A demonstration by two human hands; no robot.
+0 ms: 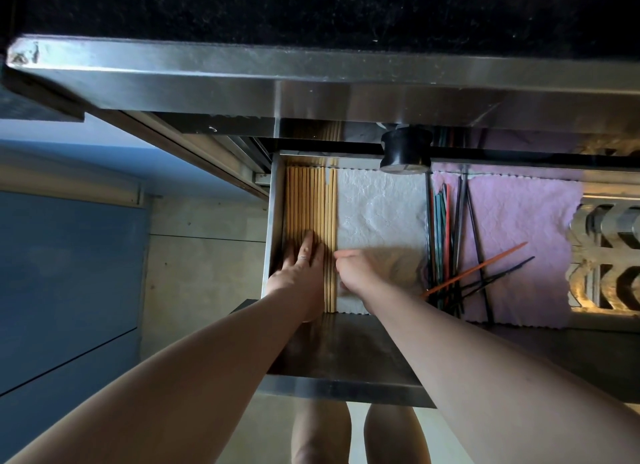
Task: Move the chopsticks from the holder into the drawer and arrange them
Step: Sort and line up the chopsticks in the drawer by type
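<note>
Wooden chopsticks point(310, 204) run lengthwise away from us; our left hand point(301, 266) presses flat on them, our right hand point(356, 269) pinches the rightmost stick.

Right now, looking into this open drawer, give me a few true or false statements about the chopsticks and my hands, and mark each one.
1. The wooden chopsticks lie side by side along the drawer's left wall. True.
2. The left hand rests flat on the wooden chopsticks. True.
3. The orange chopstick lies parallel to the wooden ones. False: it lies at a slant across the dark chopsticks over the pink cloth.
4. The right hand is over the pink cloth. False: it is over the white cloth, its fingertips at the rightmost wooden chopsticks.
5. The dark chopsticks are lined up neatly. False: several cross each other.
</note>
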